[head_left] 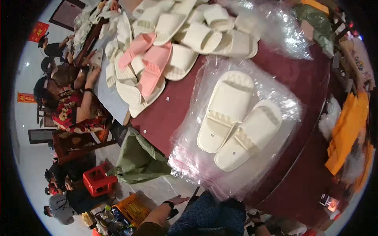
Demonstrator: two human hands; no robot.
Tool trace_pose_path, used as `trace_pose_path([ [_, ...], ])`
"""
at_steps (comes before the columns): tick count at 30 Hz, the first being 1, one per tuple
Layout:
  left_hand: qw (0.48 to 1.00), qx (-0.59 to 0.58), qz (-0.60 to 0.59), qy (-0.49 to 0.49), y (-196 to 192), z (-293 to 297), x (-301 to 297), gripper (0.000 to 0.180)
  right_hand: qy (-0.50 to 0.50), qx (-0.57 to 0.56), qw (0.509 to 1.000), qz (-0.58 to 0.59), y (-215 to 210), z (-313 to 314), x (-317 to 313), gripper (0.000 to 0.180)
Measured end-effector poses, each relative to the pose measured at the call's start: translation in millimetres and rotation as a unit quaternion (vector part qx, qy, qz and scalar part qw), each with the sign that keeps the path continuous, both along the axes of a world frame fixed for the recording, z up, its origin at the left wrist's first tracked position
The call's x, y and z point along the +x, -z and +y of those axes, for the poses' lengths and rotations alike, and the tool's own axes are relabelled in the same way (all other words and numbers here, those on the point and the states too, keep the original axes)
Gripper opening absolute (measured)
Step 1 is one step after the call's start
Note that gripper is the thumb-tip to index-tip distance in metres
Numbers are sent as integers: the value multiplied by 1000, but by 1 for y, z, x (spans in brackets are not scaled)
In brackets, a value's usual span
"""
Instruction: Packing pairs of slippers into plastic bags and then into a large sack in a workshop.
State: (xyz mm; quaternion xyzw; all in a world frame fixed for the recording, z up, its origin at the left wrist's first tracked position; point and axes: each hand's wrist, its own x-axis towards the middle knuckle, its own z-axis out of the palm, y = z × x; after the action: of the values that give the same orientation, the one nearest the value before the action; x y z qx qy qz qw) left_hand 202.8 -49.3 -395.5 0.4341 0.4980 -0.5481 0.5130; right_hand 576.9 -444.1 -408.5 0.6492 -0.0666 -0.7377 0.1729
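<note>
On the dark red table (169, 118), two cream slippers (227, 103) are lying side by side, on or inside a clear plastic bag (191, 145). Below the table edge, the left hand (180, 200) is extending straight, apparently empty fingers; the right hand (255, 216) is hanging beside the jeans (208, 216), finger spread indeterminable.

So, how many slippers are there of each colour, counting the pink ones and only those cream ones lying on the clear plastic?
Pink slippers: 2
Cream slippers on the clear plastic: 2
Total: 4
</note>
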Motion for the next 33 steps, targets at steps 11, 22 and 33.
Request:
trace_pose_path([
  [11, 956, -96, 5, -277, 56, -86, -26, 106, -112, 21, 993, 12, 54, -3, 32, 80],
  [22, 981, -66, -56, -175, -10, -44, -113, 96, -155, 146, 976, -34, 84, 42, 74, 81],
  [33, 974, 23, -212, -74, 73, 166, 144, 85, -228, 308, 904, -192, 98, 115, 153, 81],
])
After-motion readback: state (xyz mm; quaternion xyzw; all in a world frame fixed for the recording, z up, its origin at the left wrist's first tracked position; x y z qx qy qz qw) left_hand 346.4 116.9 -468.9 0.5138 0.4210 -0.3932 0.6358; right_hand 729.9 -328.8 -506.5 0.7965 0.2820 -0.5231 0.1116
